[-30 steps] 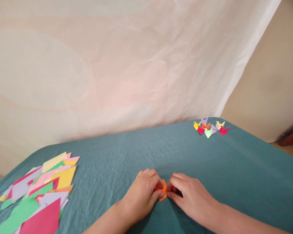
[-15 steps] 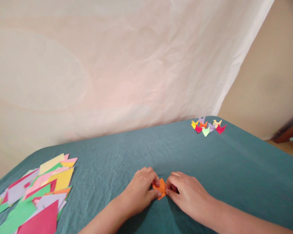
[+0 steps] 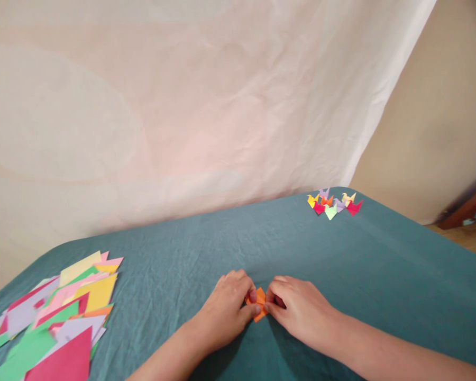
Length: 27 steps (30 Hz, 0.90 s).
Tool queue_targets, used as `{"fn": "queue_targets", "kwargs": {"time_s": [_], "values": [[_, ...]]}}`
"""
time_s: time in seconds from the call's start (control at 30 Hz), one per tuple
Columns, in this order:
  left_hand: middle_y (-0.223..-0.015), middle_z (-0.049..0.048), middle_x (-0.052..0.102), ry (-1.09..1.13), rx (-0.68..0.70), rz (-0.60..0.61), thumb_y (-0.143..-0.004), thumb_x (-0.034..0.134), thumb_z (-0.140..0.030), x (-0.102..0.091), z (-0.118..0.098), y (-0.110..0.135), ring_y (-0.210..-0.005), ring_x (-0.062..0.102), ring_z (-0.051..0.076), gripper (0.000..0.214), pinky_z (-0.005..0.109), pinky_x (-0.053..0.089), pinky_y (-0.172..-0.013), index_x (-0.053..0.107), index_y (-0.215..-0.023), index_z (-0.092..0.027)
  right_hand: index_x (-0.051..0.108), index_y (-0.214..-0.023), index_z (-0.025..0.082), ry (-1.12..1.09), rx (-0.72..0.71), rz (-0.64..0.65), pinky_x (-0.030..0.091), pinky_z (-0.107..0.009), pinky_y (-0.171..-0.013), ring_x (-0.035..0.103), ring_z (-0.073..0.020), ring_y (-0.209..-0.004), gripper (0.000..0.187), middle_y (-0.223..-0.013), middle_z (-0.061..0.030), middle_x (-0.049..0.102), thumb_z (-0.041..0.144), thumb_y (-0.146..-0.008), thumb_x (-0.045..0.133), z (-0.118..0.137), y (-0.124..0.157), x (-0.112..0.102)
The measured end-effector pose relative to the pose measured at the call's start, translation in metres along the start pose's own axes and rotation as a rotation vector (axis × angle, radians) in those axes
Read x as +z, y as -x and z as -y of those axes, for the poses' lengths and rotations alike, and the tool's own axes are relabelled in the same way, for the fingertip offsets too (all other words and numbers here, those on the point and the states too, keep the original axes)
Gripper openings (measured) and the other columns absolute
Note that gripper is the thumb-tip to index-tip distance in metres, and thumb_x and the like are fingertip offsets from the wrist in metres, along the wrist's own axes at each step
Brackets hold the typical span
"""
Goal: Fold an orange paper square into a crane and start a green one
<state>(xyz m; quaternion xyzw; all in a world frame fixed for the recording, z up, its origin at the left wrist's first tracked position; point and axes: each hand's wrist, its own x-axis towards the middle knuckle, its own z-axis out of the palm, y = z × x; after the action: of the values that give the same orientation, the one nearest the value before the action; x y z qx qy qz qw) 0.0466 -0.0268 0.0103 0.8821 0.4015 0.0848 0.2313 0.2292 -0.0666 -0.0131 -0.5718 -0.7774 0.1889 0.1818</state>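
Between my hands, low in the middle of the head view, is a small folded piece of orange paper (image 3: 261, 314). My left hand (image 3: 234, 299) pinches its left side, the thumb lying over its face and the index finger curled at the upper left. My right hand (image 3: 295, 301) grips the right edge between thumb and forefinger. Fingers cover both sides of the paper, so only its middle and its upper and lower corners show. Both hands are close to the green cloth.
A loose pile of coloured paper sheets (image 3: 63, 317) spreads over the left side of the table (image 3: 174, 248). Several small folded paper birds (image 3: 330, 212) stand in a group at the far right. A pale sheet (image 3: 206, 116) hangs behind the table.
The left thumb has moved further in over the face of the orange paper. Both hands keep their grip. The whole view has shifted slightly.
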Motion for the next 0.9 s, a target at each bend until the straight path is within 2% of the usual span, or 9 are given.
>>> {"fn": "queue_targets", "kwargs": {"time_s": [0.27,0.43,0.7,0.9], "values": [[-0.085,0.0014,0.056,-0.047,0.014,-0.038,-0.083,0.051,-0.022,0.0051,0.0026,0.0001,-0.084,0.048,0.018,0.006,0.029,0.036,-0.076,0.055,-0.079,-0.019,0.062,-0.074,0.021,0.029,-0.01,0.007,0.034,-0.024,-0.062,0.06,-0.0153,-0.073,0.009,-0.075,0.0008,0.064,0.022,-0.081,0.057,0.0001,-0.001,-0.0008],[-0.086,0.001,0.056,-0.062,0.022,-0.041,-0.083,0.051,-0.021,0.0057,0.0032,0.0004,-0.083,0.048,0.017,0.005,0.029,0.036,-0.076,0.054,-0.079,-0.019,0.061,-0.074,0.021,0.042,-0.017,-0.001,0.034,-0.024,-0.063,0.06,-0.0153,-0.073,0.011,-0.076,0.0004,0.064,0.022,-0.082,0.055,0.0013,-0.0008,-0.0011],[-0.087,0.0004,0.056,-0.064,0.023,-0.04,-0.081,0.054,-0.02,0.0066,0.0041,0.0011,-0.084,0.049,0.017,0.001,0.028,0.036,-0.075,0.055,-0.08,-0.02,0.062,-0.069,0.021,0.037,0.028,-0.007,0.033,-0.026,-0.061,0.06,-0.017,-0.07,0.024,-0.072,0.0003,0.065,0.042,-0.082,0.059,0.0025,-0.0036,0.0024],[-0.086,-0.0009,0.058,-0.013,0.021,-0.024,-0.078,0.06,-0.021,0.0045,0.0066,-0.0001,-0.085,0.05,0.017,0.005,0.027,0.036,-0.074,0.056,-0.08,-0.021,0.062,-0.069,0.021,0.001,0.034,0.003,0.03,-0.025,-0.059,0.06,-0.0157,-0.069,0.021,-0.072,0.0007,0.065,0.038,-0.081,0.06,0.0016,-0.0042,-0.0004]]}}
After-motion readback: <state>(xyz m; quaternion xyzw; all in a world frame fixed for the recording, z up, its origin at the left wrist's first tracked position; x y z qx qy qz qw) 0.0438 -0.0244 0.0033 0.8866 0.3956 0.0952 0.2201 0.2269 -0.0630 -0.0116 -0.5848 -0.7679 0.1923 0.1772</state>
